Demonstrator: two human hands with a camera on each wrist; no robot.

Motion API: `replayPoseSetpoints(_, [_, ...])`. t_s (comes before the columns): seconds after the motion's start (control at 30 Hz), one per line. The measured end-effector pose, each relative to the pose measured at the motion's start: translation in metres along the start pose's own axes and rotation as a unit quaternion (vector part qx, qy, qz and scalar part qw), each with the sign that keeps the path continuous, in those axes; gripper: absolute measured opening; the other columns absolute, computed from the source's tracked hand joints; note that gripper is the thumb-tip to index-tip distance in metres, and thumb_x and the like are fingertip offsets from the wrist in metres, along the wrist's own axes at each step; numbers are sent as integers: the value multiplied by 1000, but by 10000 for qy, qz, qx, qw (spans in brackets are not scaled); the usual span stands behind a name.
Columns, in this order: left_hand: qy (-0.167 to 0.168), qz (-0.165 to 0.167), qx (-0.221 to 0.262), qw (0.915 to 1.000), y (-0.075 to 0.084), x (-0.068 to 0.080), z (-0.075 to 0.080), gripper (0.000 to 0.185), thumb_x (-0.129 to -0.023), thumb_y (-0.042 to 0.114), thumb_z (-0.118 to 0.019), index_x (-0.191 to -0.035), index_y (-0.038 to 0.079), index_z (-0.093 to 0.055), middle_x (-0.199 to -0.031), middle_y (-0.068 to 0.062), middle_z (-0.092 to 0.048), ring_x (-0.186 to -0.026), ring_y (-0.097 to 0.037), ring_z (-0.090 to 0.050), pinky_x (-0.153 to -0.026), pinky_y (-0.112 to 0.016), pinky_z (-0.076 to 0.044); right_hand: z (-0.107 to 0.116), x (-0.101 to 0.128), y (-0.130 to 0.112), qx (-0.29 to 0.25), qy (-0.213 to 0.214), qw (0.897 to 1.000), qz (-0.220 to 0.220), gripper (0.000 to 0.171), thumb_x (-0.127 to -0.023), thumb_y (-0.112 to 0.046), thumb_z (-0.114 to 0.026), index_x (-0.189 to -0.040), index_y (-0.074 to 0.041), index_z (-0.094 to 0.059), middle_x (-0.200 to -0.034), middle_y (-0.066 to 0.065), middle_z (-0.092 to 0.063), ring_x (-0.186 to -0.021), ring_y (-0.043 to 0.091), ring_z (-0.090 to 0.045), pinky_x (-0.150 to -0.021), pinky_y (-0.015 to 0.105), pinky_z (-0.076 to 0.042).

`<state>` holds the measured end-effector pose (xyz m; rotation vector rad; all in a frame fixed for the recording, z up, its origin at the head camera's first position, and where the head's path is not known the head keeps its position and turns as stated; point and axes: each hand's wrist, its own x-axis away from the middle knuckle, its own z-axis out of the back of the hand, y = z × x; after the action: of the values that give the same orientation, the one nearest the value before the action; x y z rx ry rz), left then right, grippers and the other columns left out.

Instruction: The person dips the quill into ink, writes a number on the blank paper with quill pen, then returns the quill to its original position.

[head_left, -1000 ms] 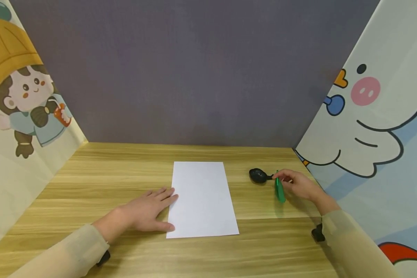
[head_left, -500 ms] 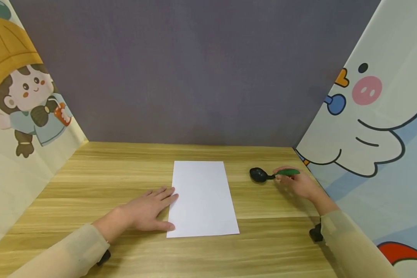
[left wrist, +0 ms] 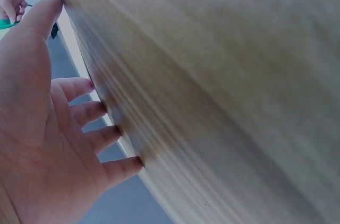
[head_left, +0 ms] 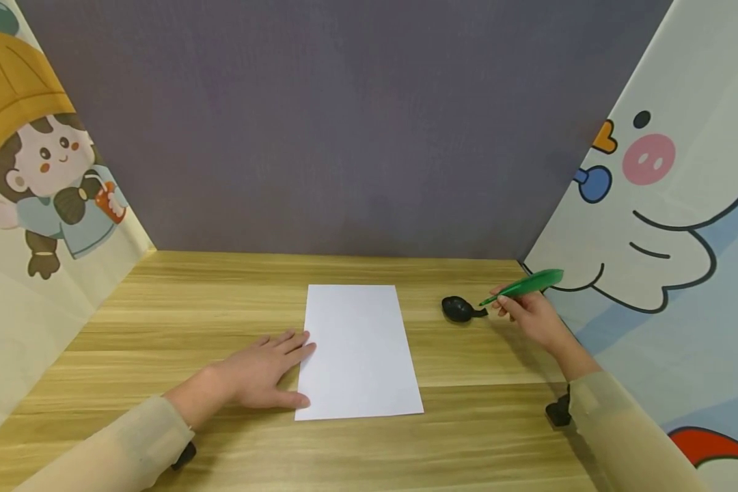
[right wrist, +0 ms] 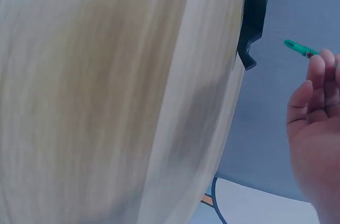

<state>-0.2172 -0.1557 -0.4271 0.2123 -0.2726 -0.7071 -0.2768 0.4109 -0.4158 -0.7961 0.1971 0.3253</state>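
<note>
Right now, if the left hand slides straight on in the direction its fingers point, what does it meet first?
The white paper. The left hand lies flat on the table, fingertips already at the sheet's left edge, probably touching it.

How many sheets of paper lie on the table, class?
1. The sheet of paper lies flat in the middle of the wooden table, with the left hand resting on its left edge. More sheets could lie stacked beneath it; the pictures cannot show that.
</note>
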Motion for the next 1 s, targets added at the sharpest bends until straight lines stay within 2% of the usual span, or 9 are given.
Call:
replayPoseSetpoints(0.2, [-19, -10, 30, 10000, 0, 0, 0, 106, -98, 82, -59, -174, 13, -32, -183, -15, -24, -169, -45, -22, -133, -71, -25, 0, 1, -5, -428, -34, 9988, -253, 40, -119, -22, -49, -145, 5, -64, -105, -8, -74, -92, 15, -70, -77, 35, -62])
replayPoseSetpoints(0.3, [-25, -19, 31, 10000, 0, 0, 0, 106, -98, 82, -59, -174, 13, -32, -183, -15, -24, -169, -45, -22, -133, -71, -25, -1, 2, -8, -718, -73, 9969, -314, 42, -120, -22, -47, -146, 7, -60, -104, -16, -71, -94, 12, -69, -79, 33, -61])
replayPoseSetpoints(0.43, [-16, -32, 8, 10000, -1, -1, -1, 106, -98, 82, -58, -174, 13, -32, -183, -15, -24, -169, -45, -22, -133, -72, -25, -3, 2, -11, -990, -47, 9946, -303, 41, -120, -21, -45, -143, 11, -58, -104, -16, -71, -95, 7, -70, -79, 29, -62])
replayPoseSetpoints(0.53, [-19, -28, -2, 10000, -2, -1, -1, 106, -98, 83, -57, -174, 13, -32, -183, -15, -24, -169, -44, -22, -133, -71, -25, -5, 2, -13, -1183, 9, 9927, -236, 39, -120, -20, -45, -138, 12, -59, -102, -10, -75, -94, 8, -73, -78, 28, -63])
replayPoseSetpoints(0.67, [-34, -17, 0, 10000, -2, 0, -2, 106, -98, 82, -57, -174, 13, -32, -183, -14, -23, -169, -44, -22, -133, -72, -25, -7, 2, -12, -1533, -42, 9879, -242, 39, -120, -19, -46, -140, 11, -61, -104, 2, -77, -92, 10, -72, -78, 28, -62])
replayPoseSetpoints(0.83, [-1, -45, 0, 10000, -1, -1, -1, 105, -99, 81, -58, -174, 12, -33, -183, -16, -24, -169, -45, -22, -132, -72, -25, -7, 3, -14, -1772, -233, 9820, -615, 42, -120, -27, -48, -142, 6, -63, -109, 3, -77, -95, 11, -72, -83, 28, -63])
replayPoseSetpoints(1.0, [23, -66, 36, 10000, 0, 0, 0, 104, -99, 78, -61, -173, 10, -34, -182, -17, -26, -168, -47, -24, -132, -72, -26, -8, 1, -14, -1649, -375, 9811, -937, 49, -119, -30, -50, -146, 11, -59, -114, 6, -80, -99, 11, -75, -89, 31, -65])
